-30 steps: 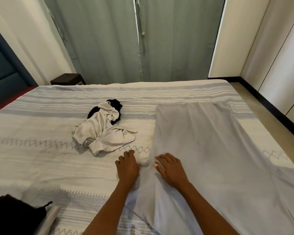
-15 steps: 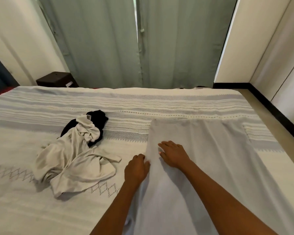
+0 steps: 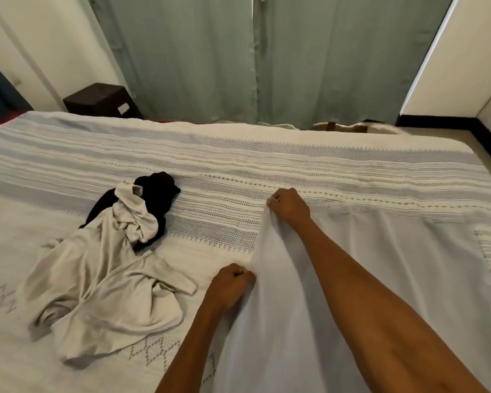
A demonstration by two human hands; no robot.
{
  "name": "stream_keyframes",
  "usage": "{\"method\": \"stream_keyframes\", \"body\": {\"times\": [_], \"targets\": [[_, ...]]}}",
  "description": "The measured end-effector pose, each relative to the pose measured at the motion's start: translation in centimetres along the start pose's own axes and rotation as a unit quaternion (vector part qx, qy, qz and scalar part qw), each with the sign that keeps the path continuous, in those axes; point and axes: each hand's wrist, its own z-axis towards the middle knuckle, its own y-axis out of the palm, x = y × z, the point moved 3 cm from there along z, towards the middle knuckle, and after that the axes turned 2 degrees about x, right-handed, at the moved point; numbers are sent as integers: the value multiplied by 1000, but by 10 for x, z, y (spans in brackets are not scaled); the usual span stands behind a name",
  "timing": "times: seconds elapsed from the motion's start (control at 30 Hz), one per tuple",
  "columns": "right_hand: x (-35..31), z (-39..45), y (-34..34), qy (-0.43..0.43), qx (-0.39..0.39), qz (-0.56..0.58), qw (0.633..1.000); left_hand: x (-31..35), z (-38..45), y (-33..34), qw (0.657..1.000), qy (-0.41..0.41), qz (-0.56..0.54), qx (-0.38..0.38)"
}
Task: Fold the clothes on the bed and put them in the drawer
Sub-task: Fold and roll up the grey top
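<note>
1. Landmark: the bed (image 3: 352,154), covered with a white spread woven with grey stripes and a diamond motif. All positions below are given relative to the bed.
2. Pale grey garment (image 3: 295,307): lies spread flat on the near right part of the bed. Its far edge runs across the middle of the bed; its left edge runs toward the near edge of the bed.
3. Right hand (image 3: 289,207): placed at the far left corner of the pale grey garment, about mid-bed. The fingers are curled and pinch that corner; the cloth below the hand is gathered into a raised ridge.
4. Left hand (image 3: 230,285): placed on the left edge of the same garment, nearer the foot-side edge of the bed than the right hand. The fingers are closed into a fist around the cloth edge. Both forearms extend over the near part of the bed, the right one across the garment.
5. Cream garment (image 3: 97,282): lies crumpled on the left half of the bed, apart from both hands and not touching the grey garment.
6. Black garment (image 3: 159,199): lies bunched at the far side of the cream garment, partly under it.
7. Beyond the far side of the bed: grey-green curtains (image 3: 210,52), drawn shut, and a dark brown box (image 3: 101,99) at the far left corner.
</note>
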Motion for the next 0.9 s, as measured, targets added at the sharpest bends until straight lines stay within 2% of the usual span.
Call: {"method": "stream_keyframes", "body": {"times": [0.1,0.27,0.37,0.43,0.53,0.6,0.7,0.8,0.9], "targets": [[4,9,-14,16,-27,52,998,3,-4,0,1000,-4,25,2],[9,8,-21,-9,-24,0,1000,8,-27,-4,996,13,48,78],[-5,-3,-15,-117,-27,-113,986,6,-45,-5,994,-11,85,61],[-19,-13,-12,-180,-72,-223,955,2,-60,-6,990,-18,136,42],[-28,-25,-11,-204,-130,-321,916,-6,-87,-8,972,-28,231,-29],[-28,-35,-14,-242,-100,-382,887,-13,-108,-11,962,-42,258,-71],[-25,-51,-28,-317,10,-415,853,-24,-133,-24,971,-40,224,-70],[-20,-66,-48,-308,79,-376,870,-28,-155,-35,977,-8,204,-64],[-10,-79,-75,-197,58,-262,943,-17,-176,-31,982,52,182,-18]]}}
